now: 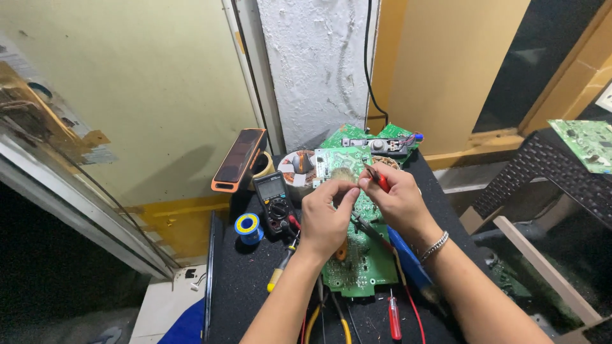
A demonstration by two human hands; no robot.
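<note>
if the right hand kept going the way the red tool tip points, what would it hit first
Probably the green circuit board. The right hand holds a red-handled tool whose tip angles up and left, over the board's top end, close to the left hand fingertips. Depth is unclear.

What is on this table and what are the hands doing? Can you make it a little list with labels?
Left hand: pinches the green circuit board
Right hand: grips a red-handled tool over the board
Beside the board: multimeter, solder spool, red screwdriver
Behind: copper coil, orange-edged black device
Surface: black table
</note>
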